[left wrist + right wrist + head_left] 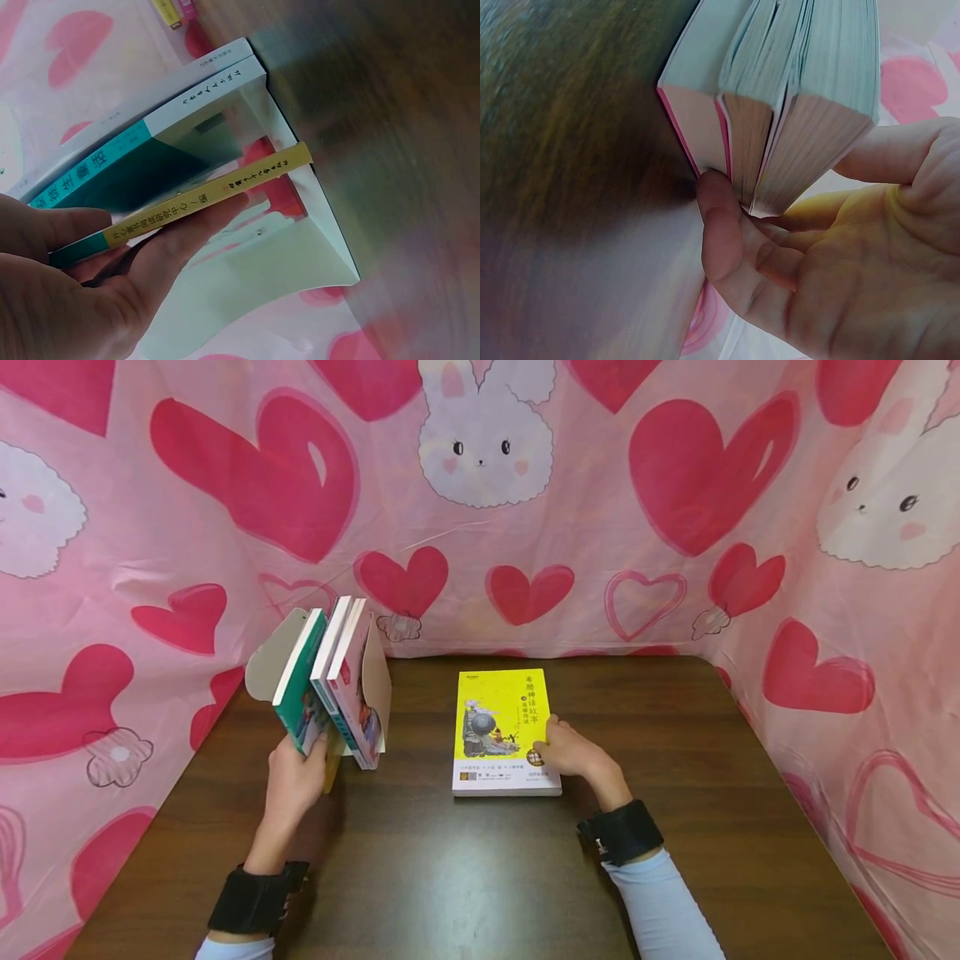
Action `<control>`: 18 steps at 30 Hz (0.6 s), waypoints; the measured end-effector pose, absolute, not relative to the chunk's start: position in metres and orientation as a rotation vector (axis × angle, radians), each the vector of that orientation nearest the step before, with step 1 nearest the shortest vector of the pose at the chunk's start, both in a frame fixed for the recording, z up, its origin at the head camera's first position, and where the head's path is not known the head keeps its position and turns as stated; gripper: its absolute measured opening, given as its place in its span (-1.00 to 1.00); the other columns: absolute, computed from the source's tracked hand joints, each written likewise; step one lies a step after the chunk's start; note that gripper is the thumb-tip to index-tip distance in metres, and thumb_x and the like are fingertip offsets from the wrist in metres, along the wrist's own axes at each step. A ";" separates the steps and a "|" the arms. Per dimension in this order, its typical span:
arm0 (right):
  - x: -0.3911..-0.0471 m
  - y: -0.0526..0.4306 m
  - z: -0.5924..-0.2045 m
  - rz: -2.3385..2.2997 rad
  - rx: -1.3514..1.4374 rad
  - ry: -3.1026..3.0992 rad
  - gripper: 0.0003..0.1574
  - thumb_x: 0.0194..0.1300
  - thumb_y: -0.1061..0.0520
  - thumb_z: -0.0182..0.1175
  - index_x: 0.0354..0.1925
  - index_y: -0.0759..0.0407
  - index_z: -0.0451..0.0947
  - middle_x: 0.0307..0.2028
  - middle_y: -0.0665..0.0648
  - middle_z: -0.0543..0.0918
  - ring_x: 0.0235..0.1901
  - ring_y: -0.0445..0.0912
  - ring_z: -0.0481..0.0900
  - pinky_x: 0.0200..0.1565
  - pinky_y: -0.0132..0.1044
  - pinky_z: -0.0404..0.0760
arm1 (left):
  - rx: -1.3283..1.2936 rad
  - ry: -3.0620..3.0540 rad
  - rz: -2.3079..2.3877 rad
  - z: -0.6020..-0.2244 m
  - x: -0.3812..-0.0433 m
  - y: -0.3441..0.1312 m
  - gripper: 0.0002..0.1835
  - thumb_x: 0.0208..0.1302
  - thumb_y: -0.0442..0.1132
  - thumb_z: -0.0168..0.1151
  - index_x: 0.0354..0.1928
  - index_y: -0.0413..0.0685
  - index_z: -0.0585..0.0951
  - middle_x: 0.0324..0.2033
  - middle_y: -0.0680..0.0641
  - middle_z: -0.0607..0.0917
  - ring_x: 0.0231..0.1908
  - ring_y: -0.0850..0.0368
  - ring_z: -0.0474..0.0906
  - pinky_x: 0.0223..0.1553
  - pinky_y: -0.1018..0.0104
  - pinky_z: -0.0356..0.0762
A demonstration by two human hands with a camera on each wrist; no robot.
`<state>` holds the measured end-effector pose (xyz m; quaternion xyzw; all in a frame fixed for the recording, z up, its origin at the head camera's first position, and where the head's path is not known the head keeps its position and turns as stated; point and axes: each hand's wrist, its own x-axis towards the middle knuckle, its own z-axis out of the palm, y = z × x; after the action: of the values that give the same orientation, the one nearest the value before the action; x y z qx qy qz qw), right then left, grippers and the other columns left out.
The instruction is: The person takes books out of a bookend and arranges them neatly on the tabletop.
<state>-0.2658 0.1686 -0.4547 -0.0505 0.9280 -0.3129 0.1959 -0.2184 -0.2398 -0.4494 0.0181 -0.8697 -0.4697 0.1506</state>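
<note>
The left hand [296,777], left of center in the frame, pinches a thin green book [302,670] near its spine, thumb on one face and fingers along the other. The right hand [577,756], right of center, is curled onto the right side of a stack of books [802,67], its fingertips against the page edges; the yellow-covered book [495,718] lies face up on top, mid-frame, on the table [450,877].

The green book should be light and fairly stiff, easily steered from the spine. The stack looks thick and probably weighty; its covers may be slick, and since three page blocks sit loose against each other (the lowest could lag behind), a hold across the full thickness, with a second hand opposite, would be safer. Page corners may bend if only a few leaves are caught.

Farther out, at upper left, more upright books [352,672] lean beside the green one, within a pale bookend [270,664]. Heart-printed cloth [600,535] hangs behind.
</note>
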 end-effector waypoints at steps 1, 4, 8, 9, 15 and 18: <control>-0.266 0.168 -0.455 -0.875 -0.144 2.601 -0.25 0.59 0.10 0.11 0.45 0.54 0.11 0.02 0.30 0.45 0.09 0.18 0.41 0.12 0.05 0.43 | 0.056 -2.497 -1.348 -0.449 -0.217 -0.240 -0.43 0.63 -0.32 0.06 0.56 -0.33 0.26 0.44 -0.43 0.40 0.39 -0.45 0.37 0.32 -0.38 0.32; -0.266 0.168 -0.454 -0.868 -0.152 2.606 -0.25 0.59 0.10 0.10 0.45 0.55 0.11 0.03 0.31 0.44 0.10 0.18 0.41 0.13 0.06 0.42 | 0.071 -2.500 -1.338 -0.448 -0.214 -0.240 -0.43 0.62 -0.34 0.07 0.56 -0.33 0.27 0.43 -0.44 0.41 0.39 -0.45 0.37 0.32 -0.38 0.32; -0.267 0.168 -0.454 -0.873 -0.147 2.602 -0.25 0.58 0.10 0.11 0.45 0.55 0.11 0.04 0.31 0.44 0.11 0.18 0.41 0.14 0.06 0.42 | 0.081 -2.505 -1.330 -0.445 -0.211 -0.240 -0.43 0.61 -0.35 0.08 0.56 -0.34 0.27 0.43 -0.45 0.40 0.38 -0.46 0.37 0.31 -0.39 0.33; -0.267 0.168 -0.454 -0.874 -0.145 2.602 -0.24 0.58 0.09 0.11 0.45 0.55 0.11 0.05 0.31 0.45 0.11 0.18 0.41 0.14 0.05 0.42 | 0.084 -2.505 -1.325 -0.445 -0.210 -0.241 -0.43 0.61 -0.35 0.08 0.55 -0.34 0.28 0.43 -0.45 0.41 0.38 -0.46 0.37 0.30 -0.39 0.33; -0.267 0.168 -0.454 -0.864 -0.148 2.608 -0.24 0.58 0.10 0.11 0.45 0.55 0.11 0.08 0.33 0.45 0.12 0.19 0.40 0.15 0.06 0.42 | 0.099 -2.501 -1.310 -0.443 -0.204 -0.240 -0.45 0.61 -0.34 0.10 0.52 -0.38 0.32 0.39 -0.46 0.44 0.36 -0.45 0.40 0.30 -0.38 0.34; -0.266 0.168 -0.454 -0.852 -0.153 2.615 -0.23 0.58 0.10 0.11 0.46 0.57 0.10 0.10 0.34 0.44 0.12 0.19 0.40 0.15 0.06 0.42 | 0.104 -2.510 -1.317 -0.441 -0.200 -0.241 -0.44 0.61 -0.33 0.10 0.53 -0.36 0.30 0.40 -0.46 0.43 0.37 -0.46 0.39 0.31 -0.39 0.33</control>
<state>-0.2664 0.1675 -0.4539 -0.0546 0.9315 -0.3037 0.1925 -0.1998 -0.2407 -0.4410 0.0362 -0.8746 -0.4588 0.1522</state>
